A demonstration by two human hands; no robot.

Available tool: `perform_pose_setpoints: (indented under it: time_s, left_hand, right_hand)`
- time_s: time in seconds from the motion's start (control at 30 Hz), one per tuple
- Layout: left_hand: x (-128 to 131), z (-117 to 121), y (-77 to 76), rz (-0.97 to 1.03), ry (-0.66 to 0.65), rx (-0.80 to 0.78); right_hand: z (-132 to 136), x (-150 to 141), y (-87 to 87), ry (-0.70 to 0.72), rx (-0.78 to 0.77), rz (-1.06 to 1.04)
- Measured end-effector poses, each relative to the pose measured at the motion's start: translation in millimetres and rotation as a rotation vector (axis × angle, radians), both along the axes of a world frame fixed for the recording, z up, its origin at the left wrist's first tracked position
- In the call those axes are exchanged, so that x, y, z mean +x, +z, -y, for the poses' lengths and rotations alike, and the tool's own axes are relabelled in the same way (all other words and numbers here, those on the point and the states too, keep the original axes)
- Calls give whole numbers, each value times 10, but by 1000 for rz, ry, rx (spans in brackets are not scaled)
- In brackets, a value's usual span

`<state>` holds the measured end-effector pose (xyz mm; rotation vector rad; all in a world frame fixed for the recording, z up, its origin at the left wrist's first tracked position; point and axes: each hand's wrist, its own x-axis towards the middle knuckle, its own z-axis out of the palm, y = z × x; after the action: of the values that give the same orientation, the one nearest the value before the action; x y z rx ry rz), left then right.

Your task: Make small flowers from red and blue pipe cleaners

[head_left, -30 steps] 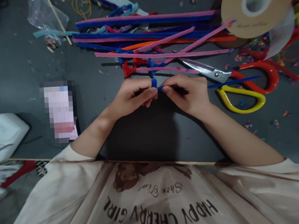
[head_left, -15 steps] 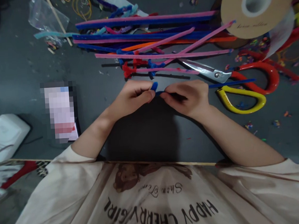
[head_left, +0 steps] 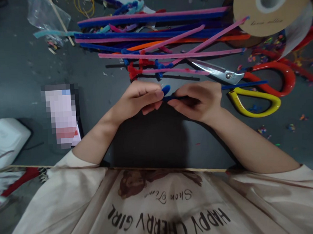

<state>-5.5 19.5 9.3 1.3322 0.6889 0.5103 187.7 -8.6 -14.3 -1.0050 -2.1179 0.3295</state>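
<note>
Between my two hands runs a blue pipe cleaner, its left end bent into a small loop. My left hand is closed, pinching the looped end between thumb and fingers. Close beside it, my right hand is closed round the same pipe cleaner, whose straight tail sticks out to the right. Just beyond my hands lies a pink pipe cleaner with red and blue twisted knots at its left part. Scissors with one red and one yellow handle lie open to the right, by the tail.
Pink, blue and orange pipe cleaners lie across the back. A cardboard spool stands at the back right. A phone and a white charger-like block are at left. Scraps dot the right side.
My left thumb and fingers have shifted on the looped end, which now tilts more to the right. My right hand keeps its hold nearly in place.
</note>
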Motion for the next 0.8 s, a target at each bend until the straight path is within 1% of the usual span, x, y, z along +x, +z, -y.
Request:
perform_pose_setpoints:
  time_s: [0.1,0.17,0.23,0.33,0.47,0.57,0.67,0.8]
  left_hand:
    - [2,3,37,16,-66,-69]
    - [5,-2,48,0,-81,-93]
    - [4,-11,47,-24,-79,-94]
    - [0,-19,28,-25,-48,-68]
    - [-2,-8,-14,-8,-1,-32]
    - [3,7,-36,0,9,-14]
    - [13,19,-42,-21,-14,8]
    - [39,30,-46,-60,-37,58]
  right_hand:
    - [-4,2,-4,6,36,-24]
    - [-5,1,-11,-6,66,-29]
    - [-3,-4,-21,-50,87,6]
    - [1,-18,-39,-133,125,47]
    - [-1,-34,-59,-170,194,-2]
    - [-3,-32,-72,-204,140,41]
    - [-4,-26,-93,-188,90,11]
    - [-4,-25,-115,-166,147,-36]
